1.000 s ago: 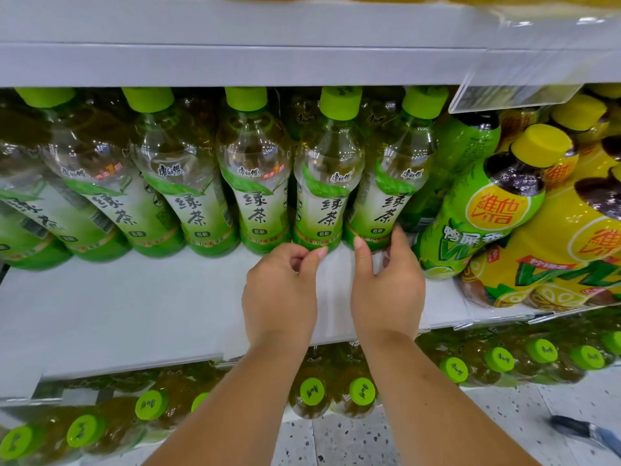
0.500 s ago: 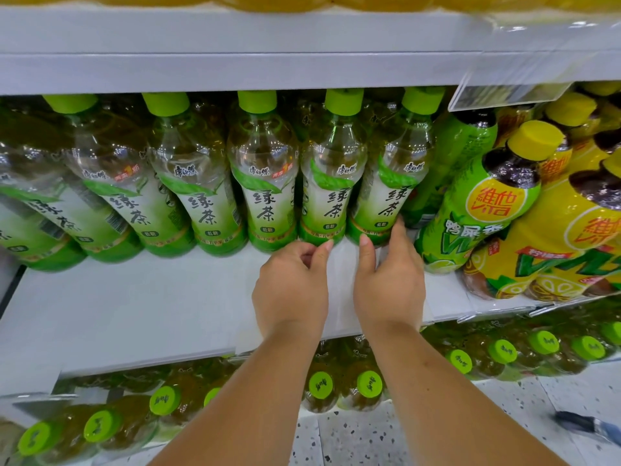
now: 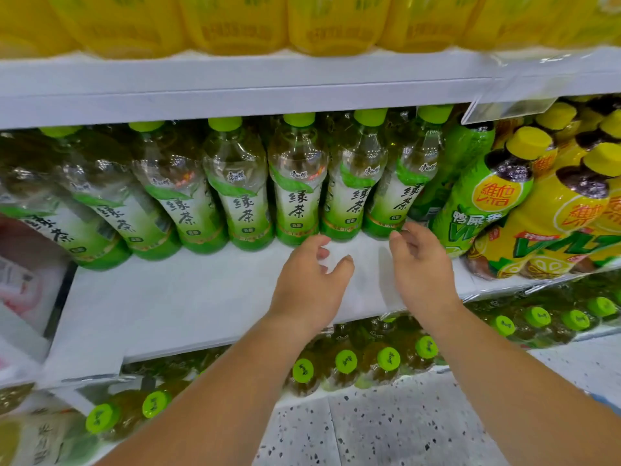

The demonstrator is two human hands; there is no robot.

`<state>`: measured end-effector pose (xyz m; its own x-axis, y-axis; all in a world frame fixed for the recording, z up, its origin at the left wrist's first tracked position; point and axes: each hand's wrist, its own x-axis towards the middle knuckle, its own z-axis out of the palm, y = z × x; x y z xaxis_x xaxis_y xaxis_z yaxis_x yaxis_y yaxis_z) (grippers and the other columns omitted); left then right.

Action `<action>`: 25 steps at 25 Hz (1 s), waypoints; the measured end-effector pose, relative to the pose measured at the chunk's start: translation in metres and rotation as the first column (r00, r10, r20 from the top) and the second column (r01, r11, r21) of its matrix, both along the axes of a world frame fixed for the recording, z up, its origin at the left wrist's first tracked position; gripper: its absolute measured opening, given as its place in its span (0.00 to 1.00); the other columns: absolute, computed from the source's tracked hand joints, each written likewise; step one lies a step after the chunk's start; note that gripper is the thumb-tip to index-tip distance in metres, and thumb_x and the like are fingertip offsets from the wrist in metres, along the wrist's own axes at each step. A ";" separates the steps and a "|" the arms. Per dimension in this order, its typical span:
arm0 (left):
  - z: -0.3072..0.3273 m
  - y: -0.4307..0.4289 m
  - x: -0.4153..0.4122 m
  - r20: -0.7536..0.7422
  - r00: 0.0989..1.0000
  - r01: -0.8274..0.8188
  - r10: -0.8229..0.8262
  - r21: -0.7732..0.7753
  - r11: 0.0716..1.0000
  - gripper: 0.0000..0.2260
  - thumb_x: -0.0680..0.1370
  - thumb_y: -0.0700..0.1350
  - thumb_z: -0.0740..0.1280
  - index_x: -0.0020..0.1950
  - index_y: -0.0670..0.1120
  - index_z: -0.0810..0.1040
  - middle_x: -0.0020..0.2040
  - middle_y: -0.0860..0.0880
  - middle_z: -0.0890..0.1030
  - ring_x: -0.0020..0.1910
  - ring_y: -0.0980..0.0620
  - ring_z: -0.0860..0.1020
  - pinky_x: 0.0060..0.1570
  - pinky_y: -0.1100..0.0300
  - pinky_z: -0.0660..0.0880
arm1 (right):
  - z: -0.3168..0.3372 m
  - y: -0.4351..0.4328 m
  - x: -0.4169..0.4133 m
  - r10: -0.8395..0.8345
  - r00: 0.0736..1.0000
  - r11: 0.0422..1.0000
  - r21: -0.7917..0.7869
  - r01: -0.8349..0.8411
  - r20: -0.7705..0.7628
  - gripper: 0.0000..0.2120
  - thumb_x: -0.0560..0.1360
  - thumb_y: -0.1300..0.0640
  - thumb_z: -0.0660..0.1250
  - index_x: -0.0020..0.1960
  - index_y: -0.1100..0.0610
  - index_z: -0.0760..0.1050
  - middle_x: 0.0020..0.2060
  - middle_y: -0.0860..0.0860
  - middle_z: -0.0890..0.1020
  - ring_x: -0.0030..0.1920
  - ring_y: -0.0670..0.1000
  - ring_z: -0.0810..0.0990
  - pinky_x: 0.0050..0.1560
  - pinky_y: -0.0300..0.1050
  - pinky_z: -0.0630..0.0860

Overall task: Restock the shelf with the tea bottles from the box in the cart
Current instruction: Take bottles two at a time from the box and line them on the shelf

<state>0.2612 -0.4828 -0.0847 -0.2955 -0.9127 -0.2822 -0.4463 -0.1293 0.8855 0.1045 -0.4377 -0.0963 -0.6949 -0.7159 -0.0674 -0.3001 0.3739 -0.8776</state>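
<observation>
Head view looks down on two bare forearms reaching in over the white shelf (image 3: pixel 168 297). The left hand (image 3: pixel 312 280) hangs above the board with its fingers loosely curled and the thumb set a little apart from them, a narrow gap between, and nothing in it. The right hand (image 3: pixel 421 274), just beside it, is relaxed as well, fingers slightly bent and spread, palm turned toward the left hand, and it holds nothing either.

Straight beyond the fingertips of both hands stands the row of green tea bottles (image 3: pixel 297 196), caps up, labels facing out. The row runs on past the left hand toward the far left end of the shelf, where the bottles go blurry. The left hand's fingertips stop just short of the foot of the bottle ahead of them. The right hand's fingertips sit right at the foot of the last bottle in the row; I cannot tell whether they touch it.

To the right of the right hand, yellow-capped bottles (image 3: pixel 497 203) with green and yellow labels crowd the shelf, near that hand but apart from it. Above both hands runs the upper shelf board (image 3: pixel 235 89), with yellow bottles (image 3: pixel 235 21) on it and a clear price holder (image 3: pixel 504 109) hanging from its edge, up and to the right. Beneath the forearms a lower tier shows green caps (image 3: pixel 346 361), and below that the speckled floor (image 3: pixel 369 432).
</observation>
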 end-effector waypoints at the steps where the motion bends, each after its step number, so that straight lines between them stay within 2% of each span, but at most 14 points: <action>1: 0.004 0.002 0.005 0.002 1.000 0.003 -0.003 0.013 1.000 0.22 0.80 0.56 0.67 0.73 0.56 0.70 0.62 0.58 0.75 0.58 0.56 0.77 0.53 0.59 0.74 | 0.006 0.004 0.004 0.002 0.999 1.000 0.012 -0.003 0.035 0.18 0.83 0.52 0.63 0.72 0.53 0.73 0.57 0.45 0.78 0.58 0.47 0.77 0.58 0.40 0.69; 4: 0.021 0.016 0.024 0.024 0.999 0.024 -0.026 0.084 0.996 0.23 0.80 0.61 0.63 0.75 0.58 0.67 0.65 0.57 0.74 0.59 0.55 0.76 0.45 0.64 0.71 | 0.020 0.023 0.018 0.034 0.993 0.998 0.052 -0.040 0.111 0.18 0.83 0.50 0.63 0.72 0.51 0.73 0.55 0.43 0.77 0.52 0.45 0.77 0.47 0.33 0.70; 7: 0.038 0.035 0.045 0.089 0.993 0.070 -0.080 0.111 0.991 0.26 0.81 0.62 0.60 0.77 0.54 0.65 0.69 0.55 0.73 0.60 0.55 0.73 0.54 0.59 0.68 | 0.039 0.050 0.032 0.052 0.977 0.991 0.111 -0.076 0.206 0.19 0.83 0.48 0.62 0.73 0.51 0.72 0.56 0.45 0.77 0.55 0.46 0.76 0.45 0.27 0.67; 10: 0.058 0.054 0.064 0.098 0.982 0.143 -0.162 0.175 0.974 0.27 0.82 0.62 0.60 0.78 0.53 0.63 0.72 0.54 0.71 0.62 0.55 0.71 0.55 0.58 0.66 | 0.064 0.081 0.046 0.116 0.969 0.960 0.227 -0.165 0.217 0.21 0.84 0.45 0.59 0.75 0.50 0.68 0.64 0.49 0.76 0.62 0.49 0.75 0.54 0.37 0.69; 12: 0.075 0.068 0.077 0.093 0.980 0.155 -0.177 0.207 0.966 0.26 0.82 0.61 0.60 0.77 0.53 0.64 0.71 0.54 0.71 0.63 0.55 0.71 0.56 0.57 0.67 | 0.080 0.105 0.054 0.159 0.963 0.922 0.317 -0.223 0.217 0.24 0.85 0.44 0.57 0.78 0.51 0.65 0.70 0.51 0.74 0.69 0.52 0.73 0.61 0.42 0.66; 16: 0.107 0.104 0.104 0.041 0.986 0.151 -0.165 0.234 0.961 0.25 0.82 0.61 0.62 0.76 0.52 0.67 0.65 0.56 0.73 0.65 0.54 0.72 0.66 0.51 0.71 | 0.102 0.154 0.071 0.188 0.944 0.873 0.395 -0.287 0.270 0.27 0.85 0.44 0.55 0.81 0.53 0.59 0.74 0.53 0.71 0.67 0.53 0.73 0.67 0.51 0.71; 20: 0.133 0.136 0.128 0.042 0.985 0.149 -0.165 0.251 0.956 0.22 0.82 0.60 0.61 0.74 0.53 0.70 0.67 0.56 0.73 0.65 0.55 0.73 0.59 0.56 0.68 | 0.119 0.211 0.091 0.119 0.938 0.875 0.412 -0.255 0.326 0.29 0.85 0.42 0.55 0.82 0.51 0.58 0.78 0.51 0.66 0.76 0.54 0.67 0.69 0.49 0.67; 23: 0.149 0.160 0.138 0.059 0.973 0.200 -0.223 0.268 0.942 0.23 0.83 0.60 0.60 0.75 0.53 0.69 0.70 0.55 0.73 0.64 0.56 0.71 0.64 0.54 0.69 | 0.136 0.254 0.102 0.029 0.930 0.872 0.446 -0.202 0.366 0.29 0.85 0.43 0.56 0.82 0.51 0.57 0.79 0.52 0.64 0.77 0.55 0.66 0.67 0.47 0.66; 25: 0.161 0.179 0.139 0.050 0.956 0.267 -0.289 0.260 0.928 0.24 0.83 0.59 0.60 0.76 0.52 0.68 0.72 0.54 0.72 0.64 0.57 0.70 0.63 0.55 0.67 | 0.148 0.282 0.107 -0.014 0.935 0.868 0.469 -0.165 0.356 0.29 0.85 0.42 0.55 0.82 0.51 0.56 0.77 0.53 0.67 0.74 0.55 0.69 0.66 0.48 0.67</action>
<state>0.4002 -0.3036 0.0765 -0.4917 -0.6949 -0.5247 -0.5690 -0.1997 0.7977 0.2112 -0.1556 0.0518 -0.5097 -0.5778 -0.6375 -0.0658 0.7649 -0.6408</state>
